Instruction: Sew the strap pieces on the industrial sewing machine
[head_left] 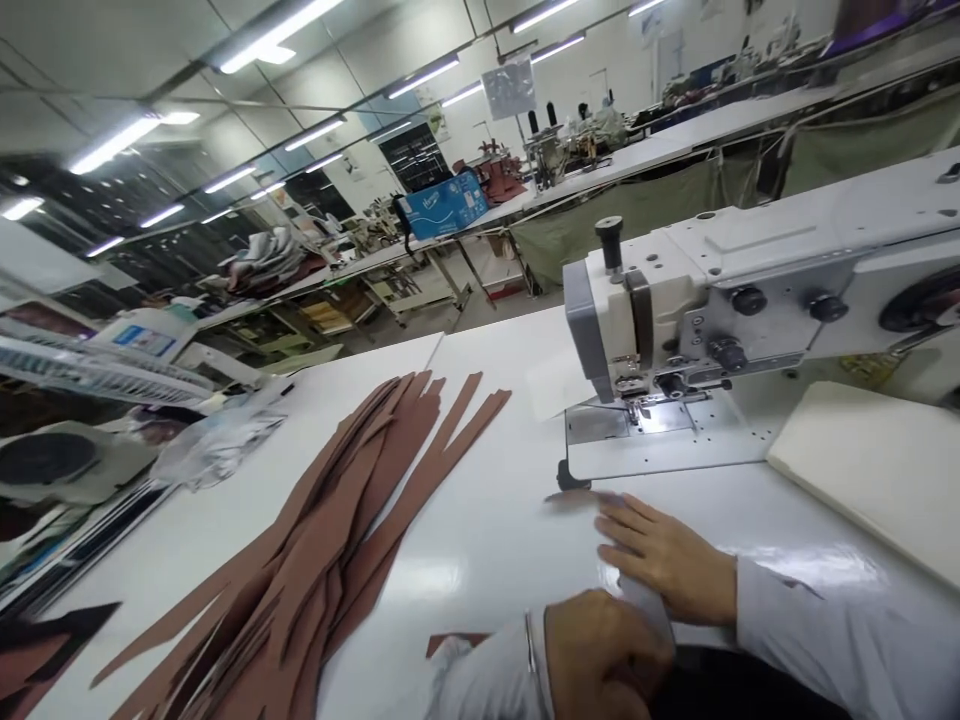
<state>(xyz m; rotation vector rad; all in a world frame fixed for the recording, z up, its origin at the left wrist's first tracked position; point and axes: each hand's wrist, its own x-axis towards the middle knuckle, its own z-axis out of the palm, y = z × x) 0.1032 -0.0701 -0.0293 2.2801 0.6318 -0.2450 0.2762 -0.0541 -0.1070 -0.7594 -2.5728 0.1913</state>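
Note:
My right hand lies over the white table with its fingers stretched out, just in front of the sewing machine's bed. By its fingertips shows the end of a thin brown strip; the rest of that strip is hidden under the fingers. Closer to me, my left hand is closed with curled fingers, and what it grips is hidden. A greyish band shows between the two hands, too blurred to identify. The industrial sewing machine stands beyond them, its needle area lit.
A loose pile of long brown strips covers the left of the table. At right rests a cream-coloured board. Clear plastic lies at the far left edge. Behind stand more worktables and a blue box.

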